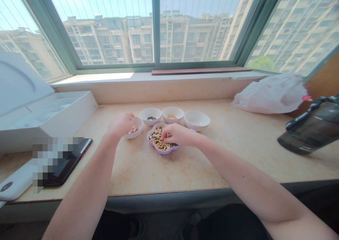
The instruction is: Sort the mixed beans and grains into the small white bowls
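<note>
my right hand [178, 134] pinches at the mixed beans [156, 141] in the purple lobed dish [159, 151], lying long side left to right mid window ledge [169, 169]. my left hand [120, 125] is bunched at the small white bowl [137, 133] just left, any hold hidden.

A lilac flower-shaped dish [162, 152] holds black and golden beans [157, 139] beside plain white bowls [196, 120], one with red-and-white pieces [134, 129], on a peach mottled tabletop [164, 171]; a white plastic bag [270, 95] with pink marks sits below a green window frame [156, 28].
</note>
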Tool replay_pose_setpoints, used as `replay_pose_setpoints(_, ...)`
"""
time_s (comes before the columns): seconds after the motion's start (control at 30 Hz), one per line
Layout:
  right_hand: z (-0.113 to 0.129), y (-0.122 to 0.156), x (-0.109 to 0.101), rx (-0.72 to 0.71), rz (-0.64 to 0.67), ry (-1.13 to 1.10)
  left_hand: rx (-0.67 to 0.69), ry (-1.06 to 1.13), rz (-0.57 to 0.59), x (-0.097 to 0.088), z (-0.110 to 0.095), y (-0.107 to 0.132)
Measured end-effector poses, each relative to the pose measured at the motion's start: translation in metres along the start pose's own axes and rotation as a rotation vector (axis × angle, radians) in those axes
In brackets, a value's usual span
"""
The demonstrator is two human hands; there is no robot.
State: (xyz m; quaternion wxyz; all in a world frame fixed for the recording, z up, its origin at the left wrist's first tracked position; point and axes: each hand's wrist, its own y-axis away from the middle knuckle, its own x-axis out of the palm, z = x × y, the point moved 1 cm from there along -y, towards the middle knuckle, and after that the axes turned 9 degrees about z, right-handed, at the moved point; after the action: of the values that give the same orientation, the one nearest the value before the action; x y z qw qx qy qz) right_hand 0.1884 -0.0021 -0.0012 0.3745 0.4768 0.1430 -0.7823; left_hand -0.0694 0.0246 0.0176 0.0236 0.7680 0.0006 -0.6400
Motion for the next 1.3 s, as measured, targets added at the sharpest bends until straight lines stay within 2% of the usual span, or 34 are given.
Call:
replay_pose_setpoints(0.3, 0.000, 0.003, -0.001, 0.029, -0.032, 0.013, 0.012, 0.006, 0.007, 0.000, -0.006, 0.003)
replay_pose_setpoints(0.43, 0.002, 0.005, -0.002, 0.065, -0.002, 0.056, 0.028, 0.010, 0.004, 0.001, -0.007, 0.004)
replay_pose_setpoints(0.87, 0.000, 0.000, 0.001, 0.045, 0.049, 0.142, 0.118, 0.064, -0.001, 0.005, -0.010, 0.003)
replay_pose_setpoints(1.1, 0.002, 0.001, 0.001, 0.060, 0.016, 0.136, 0.125, 0.084, -0.002, 0.005, -0.012, 0.005)
replay_pose_setpoints(1.2, 0.002, 0.001, 0.000, 0.018, -0.008, 0.130, 0.112, 0.095, -0.003, 0.003, -0.013, 0.007)
replay_pose_setpoints(1.3, 0.000, 0.002, -0.003, -0.028, -0.047, 0.068, 0.127, 0.124, -0.052, 0.001, -0.015, 0.009)
